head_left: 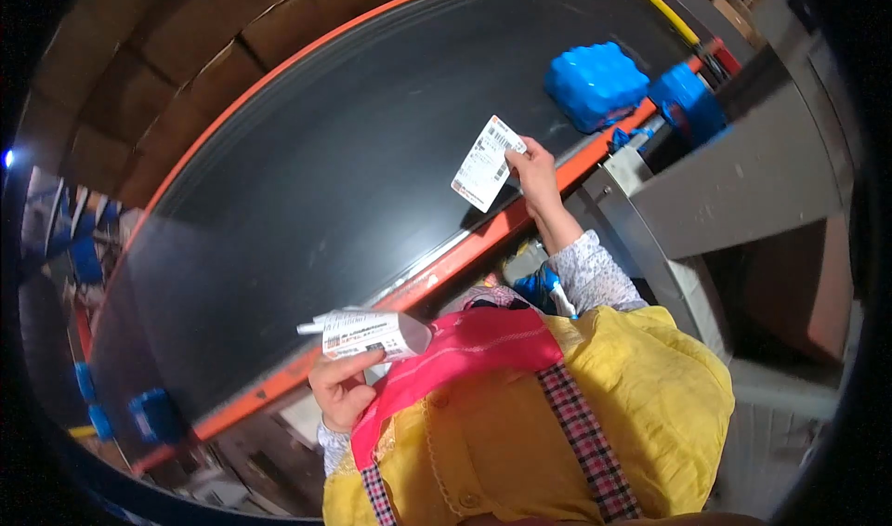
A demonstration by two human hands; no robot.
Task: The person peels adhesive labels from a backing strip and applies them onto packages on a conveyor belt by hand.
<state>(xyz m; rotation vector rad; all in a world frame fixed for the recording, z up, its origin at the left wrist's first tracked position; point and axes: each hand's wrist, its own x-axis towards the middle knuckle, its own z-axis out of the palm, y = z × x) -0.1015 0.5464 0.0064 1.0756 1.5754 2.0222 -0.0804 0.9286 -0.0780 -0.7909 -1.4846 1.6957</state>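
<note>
At far left, a blue-wrapped pack [156, 414] sat by the black belt's [325, 173] orange rim [446, 264]. The left hand [340, 391] was closed on a label stack [364, 329] close to the body, probably to keep it handy; the layered paper curled. Well apart from it, the right hand [537, 177] pinched a single label [485, 165] by one edge over the belt, seemingly leaving its print uncovered; this sheet looked flat and rectangular. Beyond it, a glossy, bumpy blue bundle [597, 85] rested on the smooth belt.

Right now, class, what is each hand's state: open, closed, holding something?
Left hand: closed, holding a bunch of labels.
Right hand: closed, holding one label.
</note>
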